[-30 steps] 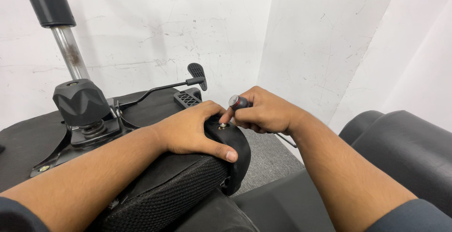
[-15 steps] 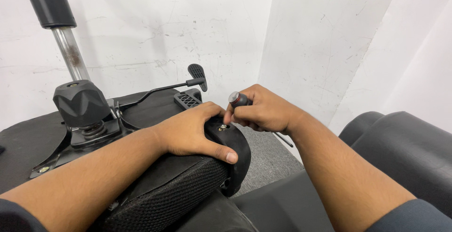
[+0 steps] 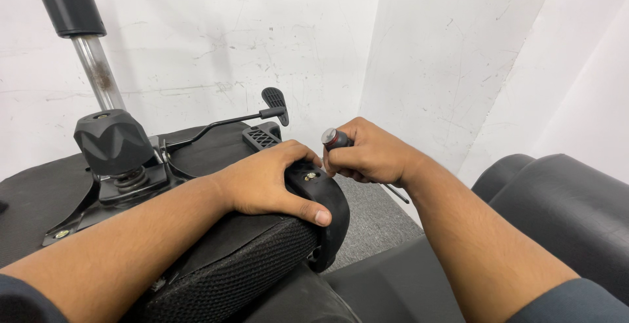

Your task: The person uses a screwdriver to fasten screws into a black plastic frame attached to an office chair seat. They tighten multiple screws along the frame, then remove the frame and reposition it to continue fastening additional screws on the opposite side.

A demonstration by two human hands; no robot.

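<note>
Fingers (image 3: 367, 159) of the right hand (image 3: 377, 159) are curled tight round a screwdriver (image 3: 337, 139), dark handle w/ red band poking out by the thumb, thin shaft (image 3: 396, 194) trailing out below the wrist side. Left hand (image 3: 272, 182) lies flat & spread over the black armrest bracket (image 3: 327, 215), fingertips hooked over its edge, thumb side near a brass-coloured screw (image 3: 309, 176) sitting in the bracket top, just beside both hands.

Bracket sits at the near edge of an upturned office chair seat (image 3: 223, 146), mesh fabric (image 3: 249, 264) below it, tilt mechanism w/ black knob (image 3: 114, 141), lever (image 3: 229, 123) & gas cylinder (image 3: 85, 54) further back by the white wall (image 3: 229, 41).

Risks, as I judge: tool tip isn't on the screw, so if it's brought in at an angle it could skid off the head & jab the left thumb, which is v. close. Left hand only presses, doesn't clamp; bracket could shift & misalign the screw, cross-threading it. Screw looks loose-ish; could drop into the carpet gap.
</note>
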